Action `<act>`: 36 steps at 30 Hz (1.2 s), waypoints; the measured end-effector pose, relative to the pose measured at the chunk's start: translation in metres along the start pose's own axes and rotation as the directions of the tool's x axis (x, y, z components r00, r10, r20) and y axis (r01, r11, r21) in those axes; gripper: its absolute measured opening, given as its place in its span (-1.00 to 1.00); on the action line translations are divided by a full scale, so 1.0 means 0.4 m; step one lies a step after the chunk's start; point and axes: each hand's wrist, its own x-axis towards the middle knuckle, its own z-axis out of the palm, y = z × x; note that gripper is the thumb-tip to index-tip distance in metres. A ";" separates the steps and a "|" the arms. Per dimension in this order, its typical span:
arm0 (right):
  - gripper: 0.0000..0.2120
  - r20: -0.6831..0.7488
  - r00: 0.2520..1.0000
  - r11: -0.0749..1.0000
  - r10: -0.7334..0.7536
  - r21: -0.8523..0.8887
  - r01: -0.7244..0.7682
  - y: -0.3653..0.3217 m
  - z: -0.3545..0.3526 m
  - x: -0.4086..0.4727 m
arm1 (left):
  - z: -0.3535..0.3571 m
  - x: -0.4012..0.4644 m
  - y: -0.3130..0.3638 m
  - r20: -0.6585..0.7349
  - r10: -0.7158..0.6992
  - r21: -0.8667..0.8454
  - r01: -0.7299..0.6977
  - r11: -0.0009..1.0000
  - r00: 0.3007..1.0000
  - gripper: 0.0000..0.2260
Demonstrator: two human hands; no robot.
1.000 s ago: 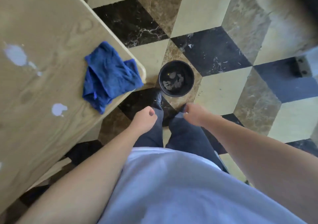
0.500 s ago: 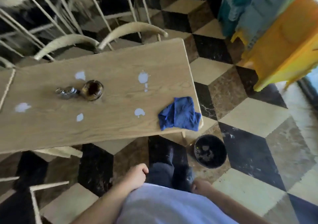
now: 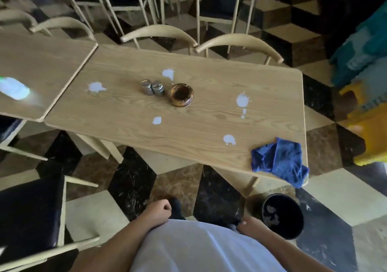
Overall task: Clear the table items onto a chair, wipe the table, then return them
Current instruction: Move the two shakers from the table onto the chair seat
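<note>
A light wooden table (image 3: 129, 112) stands ahead of me with several white splashes on it. Two small metal shakers (image 3: 152, 87) stand side by side near its middle, and a round brown ashtray (image 3: 181, 95) sits just right of them. A crumpled blue cloth (image 3: 279, 160) lies on the near right corner, partly over the edge. A chair with a dark seat (image 3: 29, 213) stands at my near left. My left hand (image 3: 158, 210) and right hand (image 3: 250, 225) hang at my waist, both loosely closed and holding nothing, well short of the table.
A small black bin (image 3: 282, 215) stands on the patterned floor under the table's near right corner. A second table (image 3: 39, 62) joins on the left. Pale curved-back chairs (image 3: 238, 41) line the far side. Yellow and teal items (image 3: 368, 96) are at the right.
My view has lifted from my feet and the bin to the whole table top. Both hands stayed at my waist, holding nothing.
</note>
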 end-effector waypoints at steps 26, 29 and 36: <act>-0.88 -0.257 0.937 0.821 0.237 0.569 -0.051 -0.452 -0.608 0.370 | -0.553 0.278 -0.209 -0.130 -0.008 -0.188 -0.017 0.982 0.991 -0.86; -0.80 -0.353 0.918 0.863 0.181 0.505 0.024 -0.512 -0.753 0.403 | -0.672 0.338 -0.145 -0.180 0.032 -0.106 -0.051 0.993 0.983 -0.82; -0.67 -0.574 0.795 0.897 0.198 0.432 0.089 -0.612 -1.029 0.519 | -0.878 0.504 -0.006 -0.425 0.070 0.013 -0.072 0.997 0.903 -0.70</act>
